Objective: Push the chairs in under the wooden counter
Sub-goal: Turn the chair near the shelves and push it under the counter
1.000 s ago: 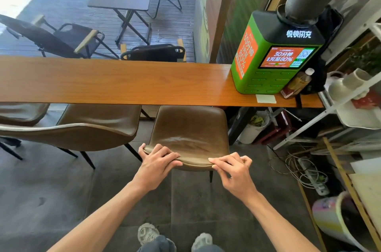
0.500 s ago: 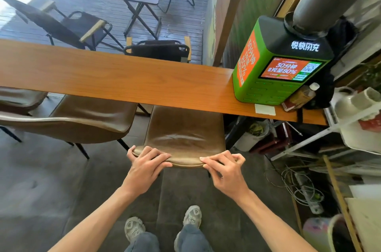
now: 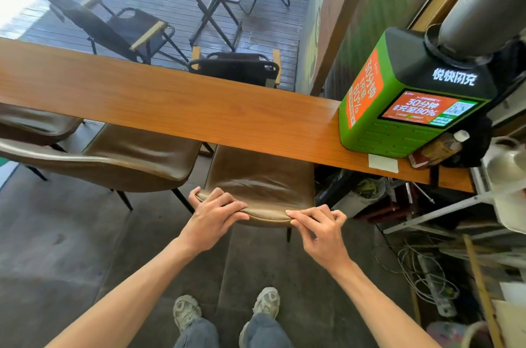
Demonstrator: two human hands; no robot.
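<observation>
Hands on the chair back
I saw my left hand (image 3: pixel 213 216) and right hand (image 3: pixel 321 231) gripping the smooth, curved brown leather chair (image 3: pixel 260 185), partly under the long shiny wooden counter (image 3: pixel 170 108).

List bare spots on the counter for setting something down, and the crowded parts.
The wooden counter is bare from its left end to the green charging kiosk. The right end is crowded: kiosk, a white slip and a bottle. Both hands, left and right, grip the brown chair back.
</observation>
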